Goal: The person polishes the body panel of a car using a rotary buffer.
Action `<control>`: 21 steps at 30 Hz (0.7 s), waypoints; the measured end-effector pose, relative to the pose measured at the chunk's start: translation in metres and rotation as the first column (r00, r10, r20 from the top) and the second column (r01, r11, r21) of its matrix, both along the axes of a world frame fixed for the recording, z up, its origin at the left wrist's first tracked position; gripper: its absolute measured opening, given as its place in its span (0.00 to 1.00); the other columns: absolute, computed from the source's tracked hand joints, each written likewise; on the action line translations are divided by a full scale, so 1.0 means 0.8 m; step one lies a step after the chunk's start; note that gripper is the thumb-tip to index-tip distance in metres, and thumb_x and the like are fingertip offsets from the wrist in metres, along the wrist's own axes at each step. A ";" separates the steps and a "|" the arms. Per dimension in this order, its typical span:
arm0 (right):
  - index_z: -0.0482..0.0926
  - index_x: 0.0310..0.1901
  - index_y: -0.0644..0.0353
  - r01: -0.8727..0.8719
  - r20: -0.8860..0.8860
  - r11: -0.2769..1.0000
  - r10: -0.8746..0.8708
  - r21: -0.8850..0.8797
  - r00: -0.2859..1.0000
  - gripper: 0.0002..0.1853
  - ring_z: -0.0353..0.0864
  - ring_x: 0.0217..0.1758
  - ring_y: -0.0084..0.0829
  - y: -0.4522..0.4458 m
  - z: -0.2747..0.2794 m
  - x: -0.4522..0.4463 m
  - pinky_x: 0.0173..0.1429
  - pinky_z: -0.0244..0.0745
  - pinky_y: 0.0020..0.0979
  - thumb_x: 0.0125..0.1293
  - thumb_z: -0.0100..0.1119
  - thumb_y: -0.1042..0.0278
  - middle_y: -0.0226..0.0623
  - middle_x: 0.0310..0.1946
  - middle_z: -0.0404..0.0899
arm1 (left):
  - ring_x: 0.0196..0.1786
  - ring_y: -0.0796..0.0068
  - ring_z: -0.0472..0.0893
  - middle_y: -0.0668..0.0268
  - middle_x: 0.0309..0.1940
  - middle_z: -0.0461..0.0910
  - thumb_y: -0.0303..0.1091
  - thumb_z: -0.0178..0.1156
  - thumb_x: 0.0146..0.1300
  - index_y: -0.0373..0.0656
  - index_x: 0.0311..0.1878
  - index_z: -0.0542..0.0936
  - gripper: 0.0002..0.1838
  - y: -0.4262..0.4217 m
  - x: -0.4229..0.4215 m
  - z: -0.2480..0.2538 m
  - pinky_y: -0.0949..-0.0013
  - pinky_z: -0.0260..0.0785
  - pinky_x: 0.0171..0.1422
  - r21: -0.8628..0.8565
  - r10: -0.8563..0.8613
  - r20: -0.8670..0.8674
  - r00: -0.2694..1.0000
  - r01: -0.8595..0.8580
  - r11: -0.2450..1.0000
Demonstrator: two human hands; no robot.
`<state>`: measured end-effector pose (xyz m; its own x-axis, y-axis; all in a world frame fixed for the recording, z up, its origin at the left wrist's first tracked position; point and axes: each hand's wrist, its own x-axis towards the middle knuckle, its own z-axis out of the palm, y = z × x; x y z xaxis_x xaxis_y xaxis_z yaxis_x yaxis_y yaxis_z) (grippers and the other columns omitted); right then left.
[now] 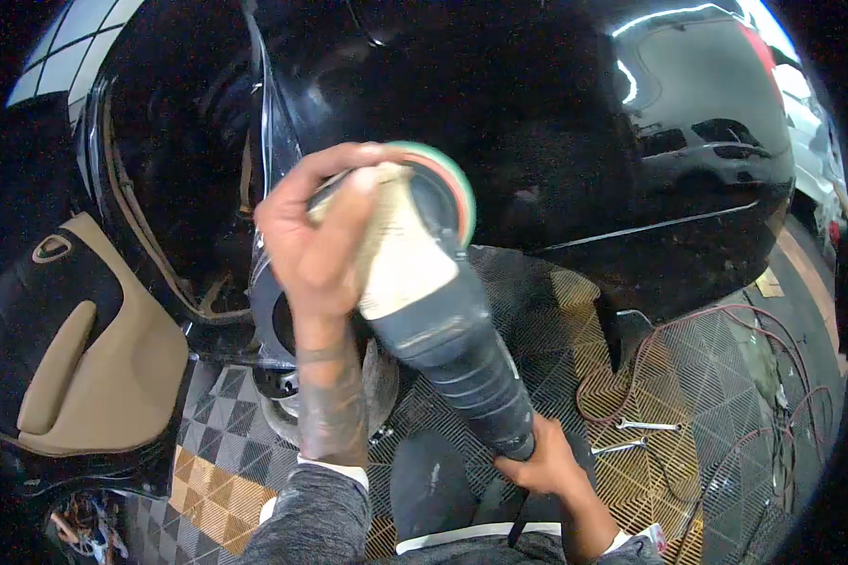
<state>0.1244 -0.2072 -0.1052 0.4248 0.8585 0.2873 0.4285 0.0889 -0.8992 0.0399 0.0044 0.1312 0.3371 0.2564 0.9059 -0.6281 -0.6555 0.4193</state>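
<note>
A polishing machine (462, 348) with a black body and a cream-coloured head cover spans the middle of the view. My left hand (320, 217) is wrapped over its head, thumb on the cream cover. Around the rear end of its handle my right hand (542, 459) is closed. The round pad (459, 193), edged in green and orange, faces the glossy black car body panel (537, 122). Whether the pad touches the panel I cannot tell. The left hand looks slightly blurred.
An open car door (141, 358) with tan trim stands at the left. Below the car lies a wheel (382, 386). Two wrenches (645, 426) and a reddish hose (643, 363) lie on the tiled floor (725, 395) at right. Tools (94, 532) are at lower left.
</note>
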 end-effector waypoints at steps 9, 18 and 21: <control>0.73 0.59 0.64 0.013 0.018 0.999 -0.013 0.038 1.000 0.35 0.85 0.48 0.53 0.001 -0.017 0.006 0.55 0.79 0.41 0.47 0.71 0.66 0.51 0.45 0.85 | 0.42 0.70 0.85 0.55 0.40 0.86 0.26 0.60 0.63 0.32 0.45 0.83 0.10 -0.006 0.002 -0.004 0.69 0.77 0.49 -0.026 0.019 0.014 1.000 -0.018 0.999; 0.72 0.56 0.64 -0.188 0.162 0.982 0.179 0.037 0.970 0.32 0.82 0.41 0.61 0.041 0.057 0.025 0.46 0.78 0.48 0.48 0.71 0.65 0.60 0.33 0.82 | 0.43 0.65 0.86 0.48 0.43 0.84 0.29 0.56 0.67 0.27 0.48 0.80 0.14 0.051 -0.053 0.028 0.68 0.78 0.50 -0.120 0.124 0.143 0.982 -0.107 0.987; 0.72 0.58 0.64 -0.146 0.149 0.985 0.132 0.088 0.980 0.33 0.83 0.43 0.59 0.032 0.072 0.032 0.48 0.79 0.46 0.47 0.71 0.67 0.59 0.36 0.83 | 0.41 0.66 0.86 0.49 0.41 0.85 0.29 0.56 0.68 0.26 0.48 0.80 0.14 0.036 -0.027 0.051 0.69 0.78 0.49 -0.061 0.079 0.132 0.988 -0.071 0.996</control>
<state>0.1500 -0.1820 -0.0473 0.2523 0.8709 0.4217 0.5286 0.2410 -0.8140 0.0180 0.0331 0.1718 0.1916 0.3282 0.9250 -0.6309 -0.6807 0.3723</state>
